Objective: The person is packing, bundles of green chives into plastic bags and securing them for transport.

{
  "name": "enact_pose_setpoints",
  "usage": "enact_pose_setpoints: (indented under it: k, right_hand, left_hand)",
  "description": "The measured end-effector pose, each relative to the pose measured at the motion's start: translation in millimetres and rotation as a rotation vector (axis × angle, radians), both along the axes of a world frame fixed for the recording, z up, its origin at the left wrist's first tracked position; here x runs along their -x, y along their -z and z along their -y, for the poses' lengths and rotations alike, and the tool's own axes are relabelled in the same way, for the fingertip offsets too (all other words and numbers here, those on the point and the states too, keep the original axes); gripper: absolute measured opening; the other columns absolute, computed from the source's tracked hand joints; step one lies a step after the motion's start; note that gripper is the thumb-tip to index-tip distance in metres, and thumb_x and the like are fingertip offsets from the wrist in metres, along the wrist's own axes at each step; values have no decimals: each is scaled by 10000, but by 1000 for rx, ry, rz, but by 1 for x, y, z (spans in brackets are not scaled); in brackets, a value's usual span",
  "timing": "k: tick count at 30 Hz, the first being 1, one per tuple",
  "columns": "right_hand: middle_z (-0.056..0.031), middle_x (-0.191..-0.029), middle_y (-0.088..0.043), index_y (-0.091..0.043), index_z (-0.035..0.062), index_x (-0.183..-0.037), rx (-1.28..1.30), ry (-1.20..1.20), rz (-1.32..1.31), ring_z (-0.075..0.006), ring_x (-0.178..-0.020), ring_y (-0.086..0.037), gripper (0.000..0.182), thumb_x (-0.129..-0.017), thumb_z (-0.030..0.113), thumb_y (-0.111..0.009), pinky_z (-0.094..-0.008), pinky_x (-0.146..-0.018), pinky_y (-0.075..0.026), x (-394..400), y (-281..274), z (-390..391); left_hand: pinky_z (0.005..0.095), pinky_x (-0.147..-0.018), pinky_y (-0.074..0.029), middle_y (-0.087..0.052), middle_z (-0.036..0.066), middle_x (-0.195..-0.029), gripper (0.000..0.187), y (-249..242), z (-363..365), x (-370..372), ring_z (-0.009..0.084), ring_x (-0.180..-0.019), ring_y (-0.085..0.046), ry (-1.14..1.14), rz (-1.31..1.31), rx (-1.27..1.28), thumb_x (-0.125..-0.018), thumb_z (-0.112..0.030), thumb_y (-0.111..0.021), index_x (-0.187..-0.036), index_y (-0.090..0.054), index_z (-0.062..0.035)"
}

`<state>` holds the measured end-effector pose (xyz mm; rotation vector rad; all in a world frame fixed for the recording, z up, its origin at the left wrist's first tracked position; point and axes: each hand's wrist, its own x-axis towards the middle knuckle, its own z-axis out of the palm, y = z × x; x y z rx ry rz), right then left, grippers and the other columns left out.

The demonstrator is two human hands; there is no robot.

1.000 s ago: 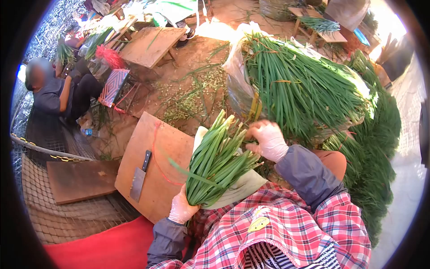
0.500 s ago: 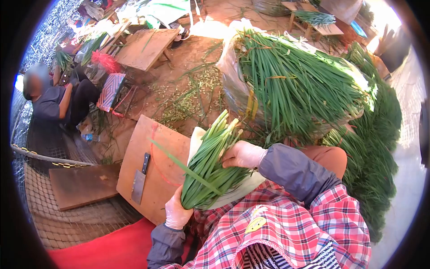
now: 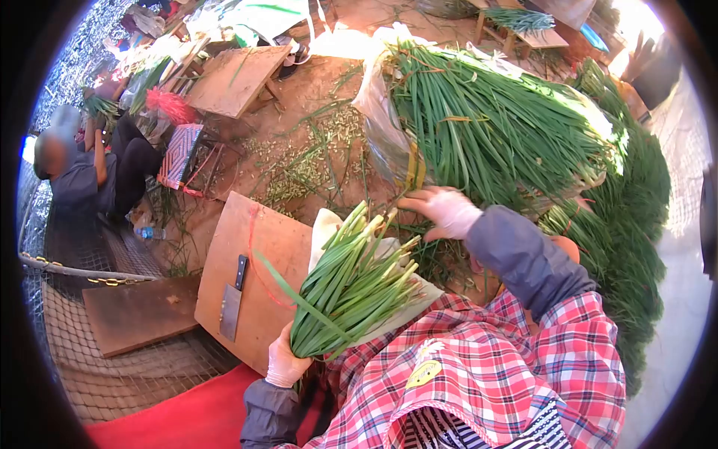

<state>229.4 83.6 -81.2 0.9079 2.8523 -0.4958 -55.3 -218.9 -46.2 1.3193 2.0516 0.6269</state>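
A bunch of green stalks (image 3: 348,292) lies across my lap over a pale cloth, its light ends fanned toward the upper right. My left hand (image 3: 286,361), in a thin glove, grips the leafy lower end. My right hand (image 3: 447,212), gloved too, is off the bunch with its fingers spread, near the lower edge of the big plastic-wrapped heap of green stalks (image 3: 493,120). Left of the bunch, a cleaver (image 3: 234,299) with a black handle rests on a wooden board (image 3: 258,262).
A seated person (image 3: 82,165) is at the far left beside a woven stool (image 3: 181,156). Small wooden tables (image 3: 238,78) stand behind. Trimmed bits (image 3: 318,153) litter the ground. More green stalks (image 3: 628,224) are piled at the right. A dark board (image 3: 142,310) lies lower left.
My right hand has left the bunch and moved up and right, its fingers now apart. The bunch has spread out, and my left hand has shifted slightly down and left with it.
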Motion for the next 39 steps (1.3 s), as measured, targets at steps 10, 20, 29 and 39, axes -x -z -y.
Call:
enact_pose_setpoints:
  k: [10,20,29,39]
  right_hand:
    - [-156,-878,-640,-634,174,-1043,436,39,-201,-343,-843,-611,297,-757,232,-576,-413,-751,-478,24,33,16]
    - [-136,-1033,-639,-630,40,-1073,449,162,582,-298,-918,-616,453,-754,361,-650,-392,-836,-470,-60,43,8]
    - [-149,-1311,-469,-259,-1,-1386,1139,11,-419,-174,-1187,-447,869,-710,214,-760,-304,-1016,-331,21,-15,-10]
    - [-130,-1128,-601,-498,60,-1253,1242,51,-765,-239,-1013,-583,570,-758,244,-713,-335,-897,-454,35,-16,43]
  left_hand:
    - [291,-714,-503,-650,92,-901,533,-12,2,-6,189,-793,-633,-248,787,14,-616,14,-685,-1129,-540,2]
    - [289,-542,-463,-597,107,-748,358,-22,-3,2,181,-586,-566,-229,1030,205,-609,3,-661,-955,-571,28]
    - [273,-575,-447,-607,60,-771,353,-3,-14,-18,151,-640,-556,-109,900,154,-618,17,-683,-954,-579,-10]
    - [269,-611,-460,-627,55,-783,346,1,-23,-7,148,-666,-576,-40,976,212,-621,-14,-691,-957,-607,-16]
